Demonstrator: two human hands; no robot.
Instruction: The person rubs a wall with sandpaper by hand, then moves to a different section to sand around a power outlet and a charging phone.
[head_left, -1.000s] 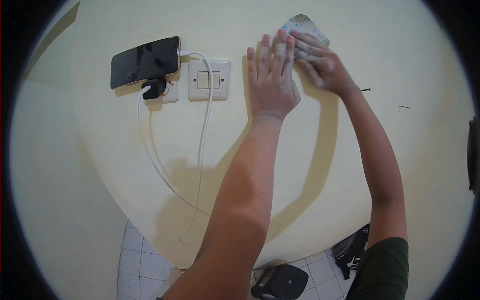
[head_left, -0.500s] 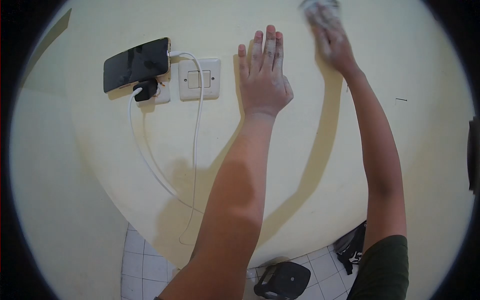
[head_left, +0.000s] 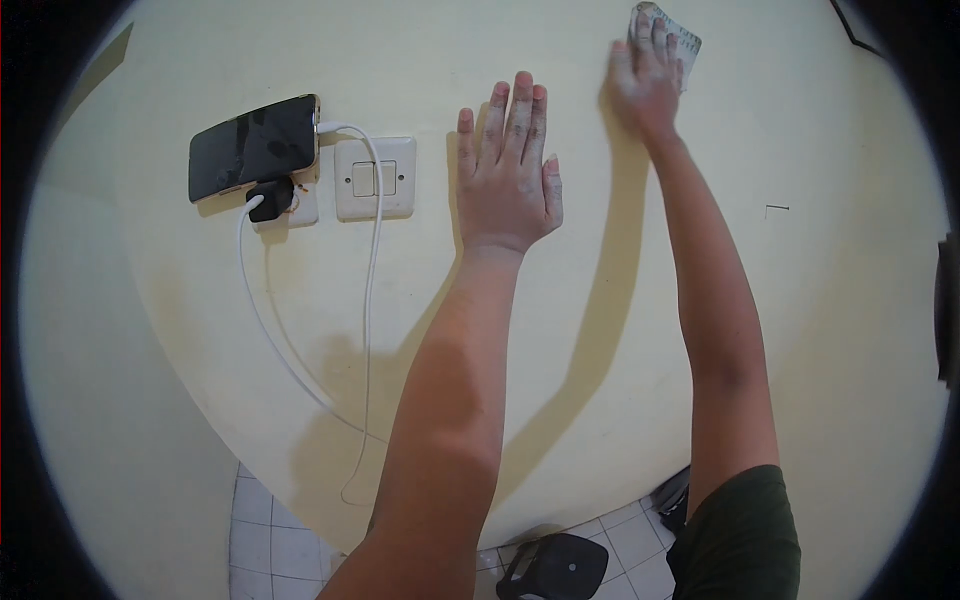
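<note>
My left hand (head_left: 506, 190) lies flat against the pale yellow wall (head_left: 480, 340), fingers pointing up and whitish dust on them. Higher up and to the right, my right hand (head_left: 645, 90) presses a small greyish-white sheet of sandpaper (head_left: 686, 45) to the wall. Faint printed marks run along the sheet's edge, and my fingers cover much of it. Just left of my left hand is a white double light switch (head_left: 375, 200). Neither hand touches it.
A black-screened phone (head_left: 253, 150) rests above a black charger (head_left: 269, 199) plugged into a socket. Its white cable (head_left: 368, 300) hangs past the switch. A nail (head_left: 777, 208) sticks out at right. Below, a black stool-like object (head_left: 565, 568) stands on the tiled floor (head_left: 250, 545).
My right hand has shifted slightly down relative to the wall, and the sheet under it shows more clearly. My left thumb has spread outward. The view has moved a little.
</note>
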